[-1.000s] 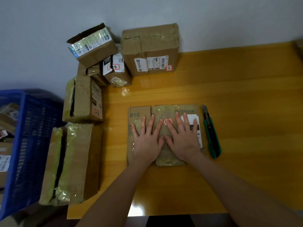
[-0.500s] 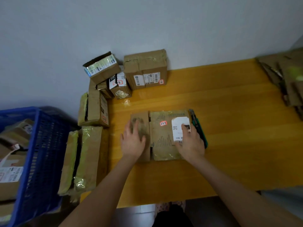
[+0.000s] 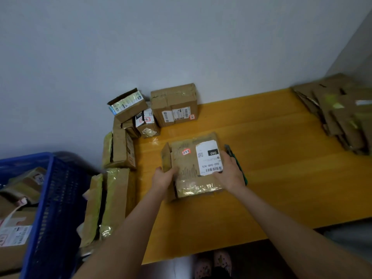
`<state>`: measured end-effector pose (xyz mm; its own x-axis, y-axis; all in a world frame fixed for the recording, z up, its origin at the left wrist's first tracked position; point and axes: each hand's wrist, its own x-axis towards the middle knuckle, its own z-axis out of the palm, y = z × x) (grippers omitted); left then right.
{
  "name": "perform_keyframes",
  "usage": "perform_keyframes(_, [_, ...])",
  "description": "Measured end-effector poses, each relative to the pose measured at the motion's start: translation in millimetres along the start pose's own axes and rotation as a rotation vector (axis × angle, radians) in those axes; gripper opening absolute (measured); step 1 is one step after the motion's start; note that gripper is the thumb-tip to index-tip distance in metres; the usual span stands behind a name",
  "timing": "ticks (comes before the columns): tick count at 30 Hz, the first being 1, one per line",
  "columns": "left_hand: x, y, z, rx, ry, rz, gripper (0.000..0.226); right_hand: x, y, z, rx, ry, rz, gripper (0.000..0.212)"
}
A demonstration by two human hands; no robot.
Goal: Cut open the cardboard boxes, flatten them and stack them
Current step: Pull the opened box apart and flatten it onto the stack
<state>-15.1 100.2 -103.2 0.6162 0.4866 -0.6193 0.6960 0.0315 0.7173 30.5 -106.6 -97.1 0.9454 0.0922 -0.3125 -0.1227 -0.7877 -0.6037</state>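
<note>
Near the desk [image 3: 271,178] front edge, left hand [image 3: 164,177] and right hand [image 3: 229,174] both grip the flattened box [image 3: 191,168] by its sides, knife [image 3: 234,158] just beside.

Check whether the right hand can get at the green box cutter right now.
Probably not yet: the right hand is gripping the flattened box, and the green box cutter lies just beyond it, partly hidden. Once it lets go, nothing seems to block it.

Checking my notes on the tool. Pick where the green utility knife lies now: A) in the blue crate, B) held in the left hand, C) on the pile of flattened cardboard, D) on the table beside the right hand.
D: the green utility knife lies on the table, partly hidden behind the right hand, which grips the flattened box together with the left hand.
</note>
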Motion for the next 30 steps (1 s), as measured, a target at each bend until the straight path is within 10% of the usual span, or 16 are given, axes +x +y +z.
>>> perform_keyframes(6, [2.1, -7.1, -14.4, 0.357, 0.032, 0.094, 0.07, -5.7, 1.5, -2.5, -0.064, -0.074, 0.141, 0.074])
perform_keyframes(17, [30.8, -38.1, -4.2, 0.206, 0.014, -0.099, 0.063, 14.7, 26.7, 19.8, -0.041, -0.011, 0.332, 0.073])
perform_keyframes(30, [-11.4, 105.5, 49.3, 0.007, 0.044, 0.333, 0.027, 22.9, 6.3, -112.5, 0.297, 0.395, 0.25, 0.086])
